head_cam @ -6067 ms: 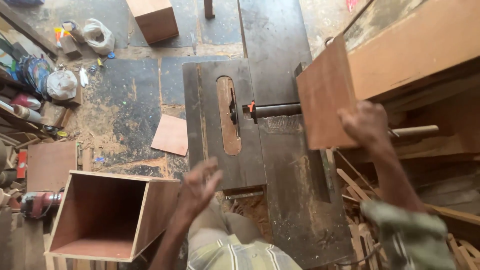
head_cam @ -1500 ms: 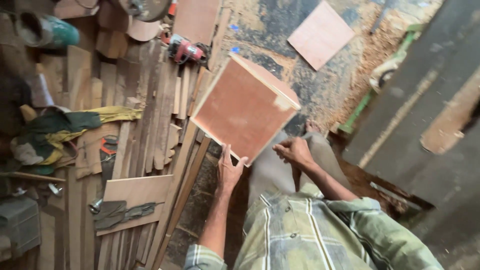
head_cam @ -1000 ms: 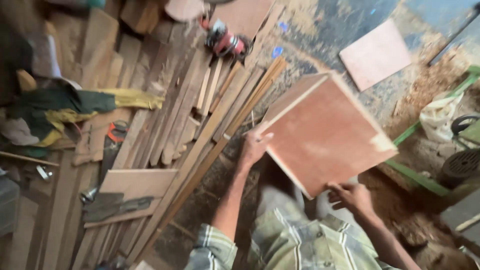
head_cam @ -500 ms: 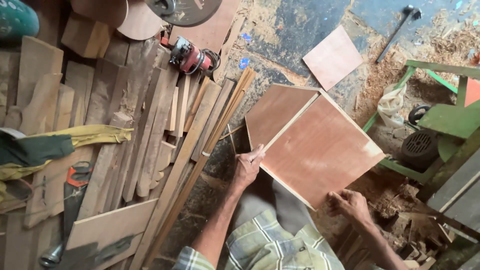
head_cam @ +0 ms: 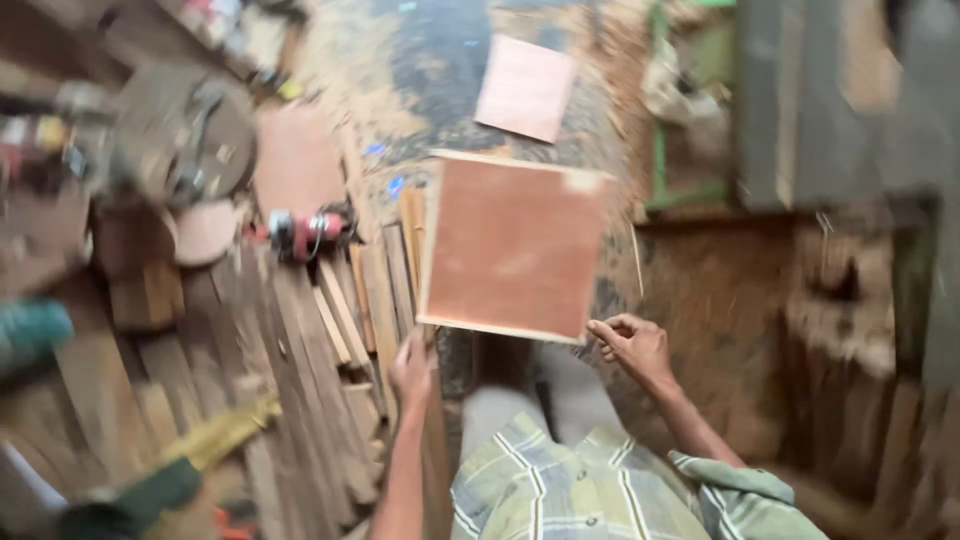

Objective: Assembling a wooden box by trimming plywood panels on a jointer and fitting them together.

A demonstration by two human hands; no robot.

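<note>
While the whole view is smeared by blur, the reddish-brown square plywood box shows clearly enough at the centre, held up in front of the person with one broad flat face toward the camera and its pale raw edges showing along the top and bottom. The left hand is at the box's lower left corner, touching its bottom edge from below; its fingers are too blurred to tell whether they are curled round the edge or merely pressed against it. The right hand sits at the lower right corner, its fingers bent and drawn together, their tips meeting the bottom edge of the box (a light pinch rather than a full grasp, as far as the blur allows). Beyond the box, on the sawdust-strewn floor, lies a small flat pinkish plywood square, well apart from it. To the left lies a heap of rough wooden planks and offcuts, with a red and grey power tool resting at its upper end, near the box's left side.
</note>
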